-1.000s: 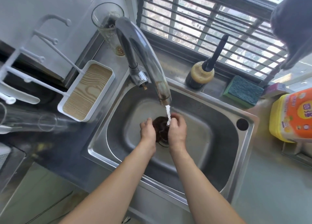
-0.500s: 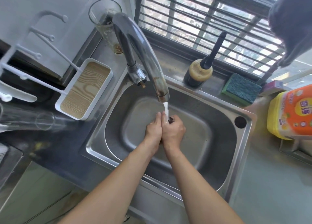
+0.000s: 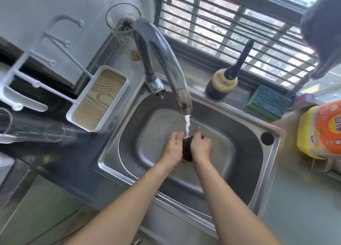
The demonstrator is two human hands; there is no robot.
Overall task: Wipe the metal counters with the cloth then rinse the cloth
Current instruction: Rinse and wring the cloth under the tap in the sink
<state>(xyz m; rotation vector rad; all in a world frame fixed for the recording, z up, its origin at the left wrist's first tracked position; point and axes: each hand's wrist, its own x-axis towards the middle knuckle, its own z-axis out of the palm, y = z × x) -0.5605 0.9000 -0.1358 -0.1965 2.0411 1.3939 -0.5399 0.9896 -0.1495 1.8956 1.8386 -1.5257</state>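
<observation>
While water (image 3: 187, 125) runs from the tap (image 3: 166, 63) into the sink (image 3: 239, 134), the left hand (image 3: 172, 149) and right hand (image 3: 201, 148) squeeze a dark cloth (image 3: 187, 150) between them.

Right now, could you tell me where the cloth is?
In the head view, the dark cloth is gripped between the left hand and right hand, under the tap's stream, over the sink.

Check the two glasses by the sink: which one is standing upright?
The tall glass behind the faucet stands upright with brown residue at its bottom. The clear glass at far left lies on its side.
</observation>
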